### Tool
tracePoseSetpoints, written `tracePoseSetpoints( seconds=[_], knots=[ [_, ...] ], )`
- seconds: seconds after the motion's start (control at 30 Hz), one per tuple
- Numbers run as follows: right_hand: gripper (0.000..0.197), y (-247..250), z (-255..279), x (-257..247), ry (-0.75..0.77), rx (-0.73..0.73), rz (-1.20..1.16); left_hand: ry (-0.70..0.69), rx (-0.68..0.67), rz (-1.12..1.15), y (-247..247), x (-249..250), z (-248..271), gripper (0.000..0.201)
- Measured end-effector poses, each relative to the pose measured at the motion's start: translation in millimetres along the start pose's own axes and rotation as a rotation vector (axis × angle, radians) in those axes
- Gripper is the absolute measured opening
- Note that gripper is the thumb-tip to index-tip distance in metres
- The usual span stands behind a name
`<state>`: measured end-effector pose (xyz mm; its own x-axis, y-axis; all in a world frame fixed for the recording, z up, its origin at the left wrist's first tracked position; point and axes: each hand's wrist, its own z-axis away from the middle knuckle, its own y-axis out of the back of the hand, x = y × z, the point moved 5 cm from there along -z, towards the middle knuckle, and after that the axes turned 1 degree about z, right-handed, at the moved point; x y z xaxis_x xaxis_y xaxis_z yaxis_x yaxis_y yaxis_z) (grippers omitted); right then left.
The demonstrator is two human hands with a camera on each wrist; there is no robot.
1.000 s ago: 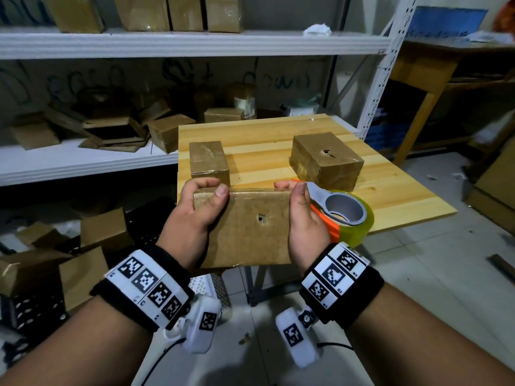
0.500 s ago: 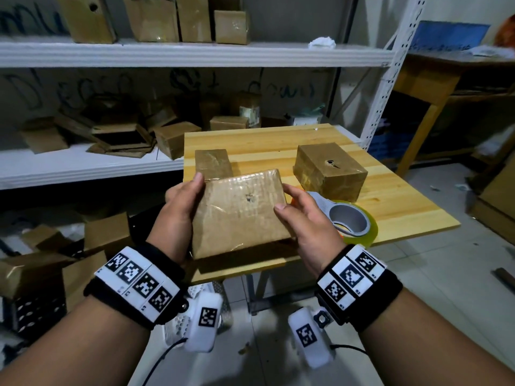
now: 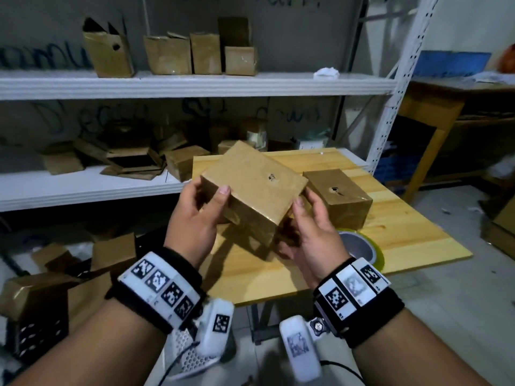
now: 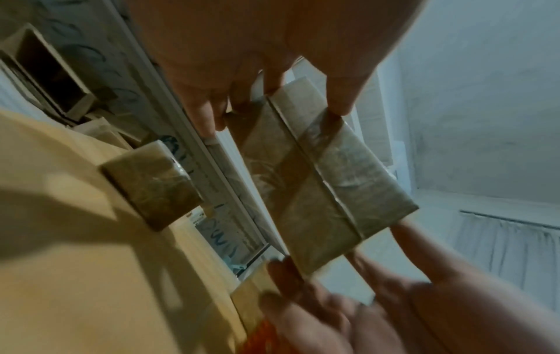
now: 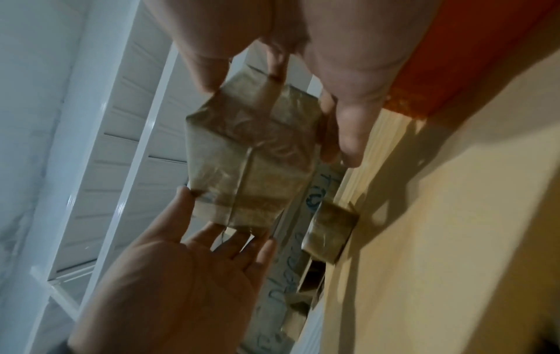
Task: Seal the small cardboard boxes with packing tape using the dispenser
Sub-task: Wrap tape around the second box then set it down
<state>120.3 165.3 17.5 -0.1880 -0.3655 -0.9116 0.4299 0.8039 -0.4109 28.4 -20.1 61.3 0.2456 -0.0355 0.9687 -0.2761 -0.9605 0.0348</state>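
I hold a small brown cardboard box (image 3: 250, 188) in the air over the near part of the wooden table (image 3: 404, 235). My left hand (image 3: 202, 210) grips its left end, thumb on the near side face and fingers underneath. My right hand (image 3: 308, 218) grips its right corner the same way. The left wrist view shows the box's taped underside (image 4: 321, 172) with a seam along it; the right wrist view shows the box (image 5: 251, 162) from the other end. The tape dispenser (image 3: 359, 246), orange with a yellowish roll, lies on the table behind my right hand.
A second taped box (image 3: 337, 196) stands on the table to the right. A third small box (image 4: 151, 184) sits further back, hidden in the head view. White metal shelves (image 3: 195, 84) behind hold several boxes and flattened cardboard. More cardboard (image 3: 41, 288) lies on the floor at left.
Both hands have raised the box from just in front of the table edge and turned it, so a corner now points toward me. My head has tilted up.
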Motion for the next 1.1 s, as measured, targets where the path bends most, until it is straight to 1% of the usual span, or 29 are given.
tracePoseSetpoints(
  seconds=[0.07, 0.1, 0.13, 0.17, 0.2, 0.23, 0.27, 0.33, 0.4, 0.43, 0.47, 0.5, 0.53, 0.57, 0.6, 0.63, 0.67, 0.73, 0.77, 0.8, 0.87, 0.9, 0.93, 1.0, 1.07, 1.1],
  knots=[
    [0.067, 5, -6, -9, 0.033, 0.034, 0.047, 0.026, -0.031, -0.05, -6, 7, -24, 0.023],
    [0.058, 8, -10, -12, 0.045, 0.041, 0.083, 0.029, -0.051, -0.08, -8, 10, -37, 0.016],
    [0.041, 10, -12, -18, 0.054, 0.056, 0.12, 0.024, -0.058, -0.093, -12, 14, -50, 0.013],
    [0.022, 14, -16, -20, 0.057, 0.071, 0.145, 0.023, -0.058, -0.107, -14, 15, -65, 0.014],
    [0.01, 15, -19, -23, 0.06, 0.084, 0.164, 0.025, -0.061, -0.118, -15, 15, -79, 0.017],
    [0.005, 17, -23, -23, 0.056, 0.094, 0.193, 0.031, -0.064, -0.127, -17, 14, -93, 0.024],
    [0.005, 14, -24, -25, 0.057, 0.093, 0.226, 0.041, -0.066, -0.139, -19, 11, -105, 0.035],
    [0.021, 9, -27, -25, 0.057, 0.068, 0.258, 0.047, -0.091, -0.207, -24, 8, -123, 0.053],
    [0.036, 2, -29, -24, 0.058, 0.05, 0.251, 0.052, -0.142, -0.3, -31, 3, -137, 0.053],
    [0.048, -2, -28, -23, 0.04, 0.057, 0.259, 0.061, -0.169, -0.36, -34, 2, -141, 0.05],
    [0.068, -6, -29, -22, 0.027, 0.064, 0.275, 0.075, -0.21, -0.414, -39, 1, -145, 0.049],
    [0.09, -8, -30, -21, 0.017, 0.07, 0.281, 0.111, -0.254, -0.457, -43, 1, -146, 0.051],
    [0.103, -8, -32, -21, 0.02, 0.079, 0.287, 0.152, -0.291, -0.482, -47, 1, -146, 0.055],
    [0.101, -9, -32, -24, 0.012, 0.088, 0.297, 0.19, -0.319, -0.497, -51, 0, -148, 0.06],
    [0.091, -9, -34, -25, 0.009, 0.092, 0.317, 0.211, -0.335, -0.502, -54, 0, -149, 0.065],
    [0.087, -9, -36, -25, 0.003, 0.083, 0.335, 0.233, -0.343, -0.519, -56, -1, -151, 0.069],
    [0.095, -11, -37, -25, -0.002, 0.073, 0.353, 0.252, -0.341, -0.55, -56, -4, -152, 0.074],
    [0.129, -16, -40, -20, 0.001, 0.071, 0.326, 0.293, -0.32, -0.641, -55, -14, -155, 0.084],
    [0.137, -16, -43, -15, -0.003, 0.091, 0.282, 0.321, -0.309, -0.692, -53, -20, -156, 0.088],
    [0.137, -16, -47, -9, -0.026, 0.106, 0.251, 0.335, -0.306, -0.762, -52, -28, -157, 0.093],
    [0.122, -18, -54, 2, -0.092, 0.062, 0.28, 0.343, -0.331, -0.922, -51, -39, -156, 0.097],
    [0.117, -22, -55, 5, -0.108, 0.026, 0.307, 0.34, -0.343, -0.967, -52, -44, -155, 0.098],
    [0.121, -24, -56, 5, -0.092, 0.023, 0.321, 0.333, -0.348, -0.979, -53, -47, -154, 0.099],
    [0.132, -21, -54, 5, -0.063, 0.113, 0.23, 0.323, -0.335, -0.96, -53, -51, -152, 0.097],
    [0.134, -23, -48, 3, -0.067, 0.163, 0.151, 0.318, -0.311, -0.937, -52, -54, -152, 0.094],
    [0.135, -24, -45, 2, -0.069, 0.162, 0.124, 0.321, -0.298, -0.923, -51, -55, -152, 0.094]
  ],
)
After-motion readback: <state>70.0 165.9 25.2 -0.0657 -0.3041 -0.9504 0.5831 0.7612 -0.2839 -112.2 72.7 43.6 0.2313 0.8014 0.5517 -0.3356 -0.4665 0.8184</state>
